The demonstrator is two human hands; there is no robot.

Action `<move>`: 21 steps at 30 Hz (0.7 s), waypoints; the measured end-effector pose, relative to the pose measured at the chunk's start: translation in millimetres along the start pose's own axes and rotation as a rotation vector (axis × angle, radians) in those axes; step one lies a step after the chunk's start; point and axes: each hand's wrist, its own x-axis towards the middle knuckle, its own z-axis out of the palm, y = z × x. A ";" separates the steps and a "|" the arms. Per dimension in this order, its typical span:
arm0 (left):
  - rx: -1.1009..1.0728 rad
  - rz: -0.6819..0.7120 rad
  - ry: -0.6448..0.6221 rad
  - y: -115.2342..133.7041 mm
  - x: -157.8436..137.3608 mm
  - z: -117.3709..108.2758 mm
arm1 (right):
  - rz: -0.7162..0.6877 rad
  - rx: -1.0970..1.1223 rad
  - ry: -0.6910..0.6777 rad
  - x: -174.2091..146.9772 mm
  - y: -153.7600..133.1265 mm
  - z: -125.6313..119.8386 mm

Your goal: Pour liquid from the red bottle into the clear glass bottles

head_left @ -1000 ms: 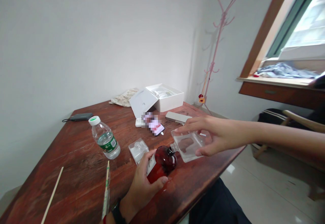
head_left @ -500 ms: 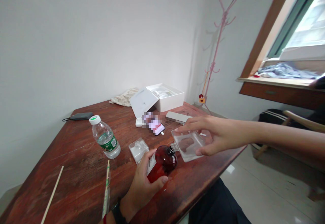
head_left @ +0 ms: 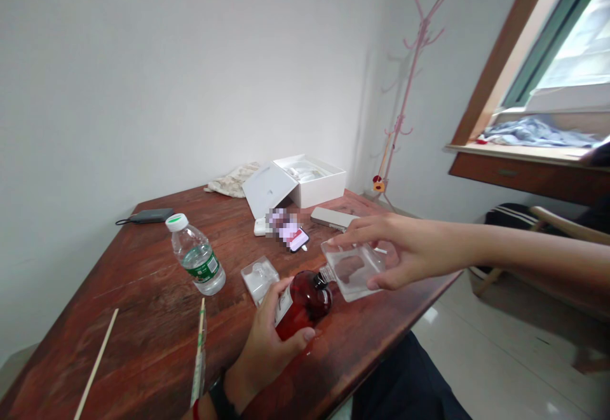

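Observation:
My left hand (head_left: pixel 274 321) is wrapped round a dark red-brown bottle (head_left: pixel 305 299) with a white label, which leans toward the right. In my right hand (head_left: pixel 388 251) is a clear, flat-sided bottle (head_left: pixel 352 270), tilted so that its threaded neck meets the mouth of the brown bottle. The two mouths touch or nearly touch; whether liquid passes between them I cannot tell. Beside my left fingers lies a clear plastic package (head_left: pixel 260 278). Small wet-looking spots show on the wood near my left thumb.
On the wooden table (head_left: pixel 143 280) stand a water bottle (head_left: pixel 195 255) and an opened white box (head_left: pixel 319 182). A phone (head_left: pixel 296 237), a grey case (head_left: pixel 333 218), a power bank (head_left: pixel 152 216), a wooden stick (head_left: pixel 96 363) and wrapped chopsticks (head_left: pixel 199 350) lie about. Behind is a pink coat rack (head_left: pixel 407 83).
Both hands keep their grips, and the two bottles stay mouth to mouth. The whole view has shifted very slightly; nothing else has visibly moved.

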 end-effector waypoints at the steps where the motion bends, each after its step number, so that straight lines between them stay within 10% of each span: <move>1: -0.002 -0.002 0.000 0.0 -0.1 0.1 | 0.004 0.005 0.002 0.0 -1.2 -0.3; 21: -0.003 -0.038 0.010 3.2 -1.0 0.7 | -0.048 -0.080 0.001 10.7 -1.6 -3.4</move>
